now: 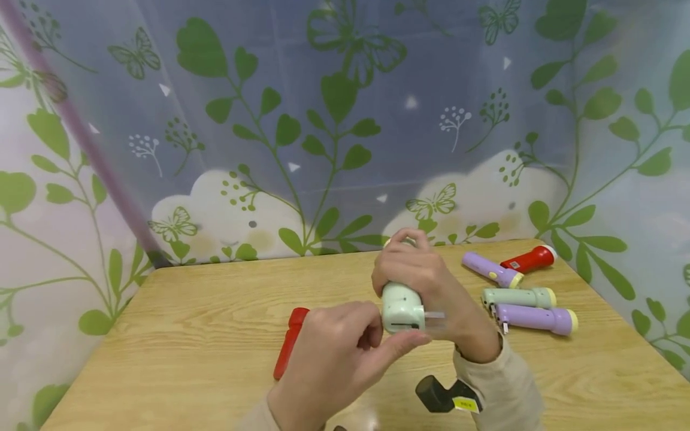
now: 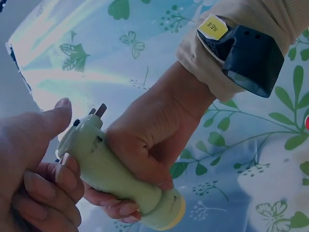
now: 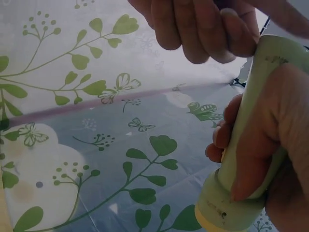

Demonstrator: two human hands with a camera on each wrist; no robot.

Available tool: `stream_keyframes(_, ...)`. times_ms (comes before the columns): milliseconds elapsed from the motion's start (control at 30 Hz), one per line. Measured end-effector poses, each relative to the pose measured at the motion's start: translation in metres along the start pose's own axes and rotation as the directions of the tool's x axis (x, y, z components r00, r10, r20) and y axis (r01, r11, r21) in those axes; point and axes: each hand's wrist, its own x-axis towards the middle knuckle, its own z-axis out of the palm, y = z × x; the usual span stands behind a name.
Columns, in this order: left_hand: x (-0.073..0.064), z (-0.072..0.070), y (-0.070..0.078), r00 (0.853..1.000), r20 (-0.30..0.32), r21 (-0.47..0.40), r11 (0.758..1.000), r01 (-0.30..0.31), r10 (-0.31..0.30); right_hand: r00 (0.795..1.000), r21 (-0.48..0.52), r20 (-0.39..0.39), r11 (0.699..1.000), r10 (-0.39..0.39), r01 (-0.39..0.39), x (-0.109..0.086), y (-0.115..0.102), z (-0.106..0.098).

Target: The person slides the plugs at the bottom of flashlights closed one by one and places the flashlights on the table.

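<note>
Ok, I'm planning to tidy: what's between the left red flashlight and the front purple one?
In the head view, the left hand, held green flashlight and right wrist come between that red flashlight and purple flashlight.

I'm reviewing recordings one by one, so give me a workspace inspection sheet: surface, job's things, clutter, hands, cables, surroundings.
Surface: wood-grain table.
Job's things: pale green flashlight, held, plug prongs out.
Clutter: at right, two purple flashlights, second green flashlight, red flashlight; at left, another red flashlight, partly hidden.
Hands: right hand grips the pale green flashlight; left hand is at its pronged end.
Cables: nothing seen.
Surroundings: leaf-and-butterfly printed sheeting.
</note>
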Motion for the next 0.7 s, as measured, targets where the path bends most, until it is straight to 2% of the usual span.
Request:
stream_keyframes(67, 0.0002, 0.0016, 0.0001, 1.0, -0.014, 0.004, 1.0, 0.013, -0.013, 0.999, 0.001, 0.019, 1.0, 0.026, -0.026, -0.0002, -0.0012, 0.0001)
stream_keyframes(167, 0.0004, 0.0037, 0.0015, 0.999, -0.019, -0.035, 0.999, 0.037, -0.037, 0.999, 0.006, 0.025, 0.999, 0.045, -0.045, -0.0007, -0.0024, 0.0006)
stream_keyframes(267, -0.0002, 0.0045, 0.0037, 0.994, 0.013, -0.084, 0.99, 0.112, -0.112, 0.998, 0.002, 0.025, 0.999, 0.051, -0.051, -0.0011, -0.003, 0.0014)
stream_keyframes(400, -0.001, 0.0028, 0.0049, 0.976, 0.061, -0.112, 0.97, 0.215, -0.209, 0.997, -0.009, 0.03, 0.998, 0.065, -0.065, -0.001, -0.0031, 0.0024)
stream_keyframes(700, -0.0008, 0.0039, 0.0016, 0.978, 0.056, -0.123, 0.97, 0.209, -0.203, 0.991, -0.076, 0.048, 0.99, 0.121, -0.117, -0.0043, -0.0009, 0.0027)
